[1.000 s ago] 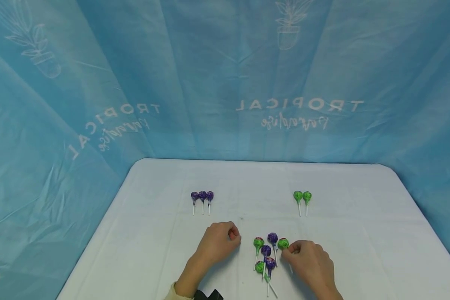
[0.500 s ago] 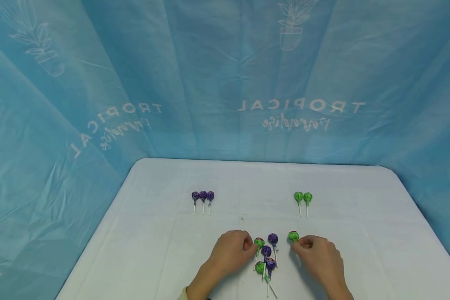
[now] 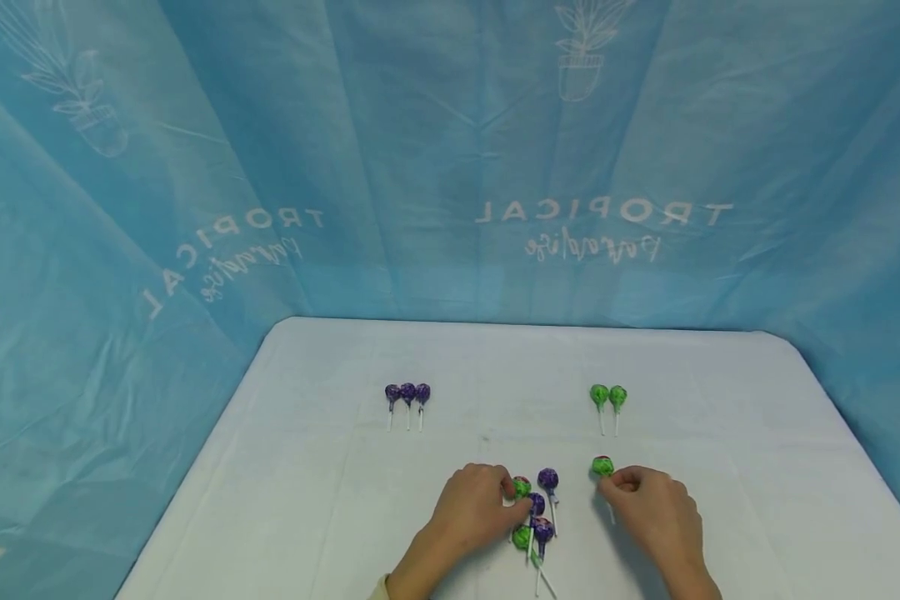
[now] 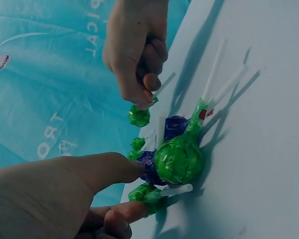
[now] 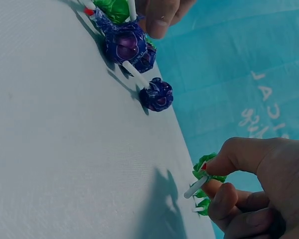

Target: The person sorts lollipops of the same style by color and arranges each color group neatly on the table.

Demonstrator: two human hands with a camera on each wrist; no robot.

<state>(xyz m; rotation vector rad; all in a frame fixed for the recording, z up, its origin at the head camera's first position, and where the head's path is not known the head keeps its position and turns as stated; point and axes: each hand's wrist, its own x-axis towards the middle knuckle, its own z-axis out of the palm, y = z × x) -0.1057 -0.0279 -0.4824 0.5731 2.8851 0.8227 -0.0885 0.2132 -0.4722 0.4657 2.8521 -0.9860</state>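
My right hand (image 3: 656, 508) pinches a green lollipop (image 3: 602, 465) just below its wrapped head between thumb and index finger, its stick (image 5: 195, 187) pointing back toward me. At the left side of a small pile, my left hand (image 3: 472, 508) reaches over another green lollipop (image 3: 522, 487). The left wrist view has the left index fingertip at that candy (image 4: 145, 194) and the thumb apart from it, beside a purple lollipop (image 4: 148, 167). Also in the pile are a green lollipop (image 4: 179, 162) and purple lollipops, one (image 3: 548, 478) lying at its far right.
On the white-covered table (image 3: 270, 500), three purple lollipops (image 3: 408, 390) lie in a row at the back left. Two green lollipops (image 3: 608, 396) lie side by side at the back right. A blue printed curtain (image 3: 420, 167) surrounds the table's back and sides.
My right hand has carried its green lollipop away from the pile, rightward and slightly farther back. My left hand has moved right, from beside the pile to over its left green lollipop.
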